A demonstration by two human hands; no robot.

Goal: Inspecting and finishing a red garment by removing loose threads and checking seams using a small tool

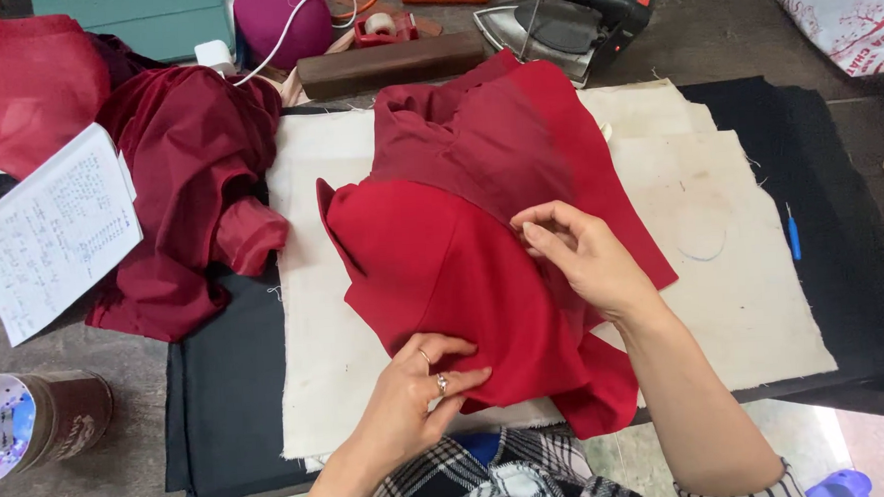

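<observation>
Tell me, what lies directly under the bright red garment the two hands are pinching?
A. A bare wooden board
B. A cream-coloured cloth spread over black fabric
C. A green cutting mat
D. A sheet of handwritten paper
B: the red garment, pinched by the left hand and the right hand, rests on a cream cloth whose edges lie over black fabric.

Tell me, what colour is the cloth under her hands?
Red: the cloth is bright red with a darker maroon part on top, seen in the head view.
</observation>
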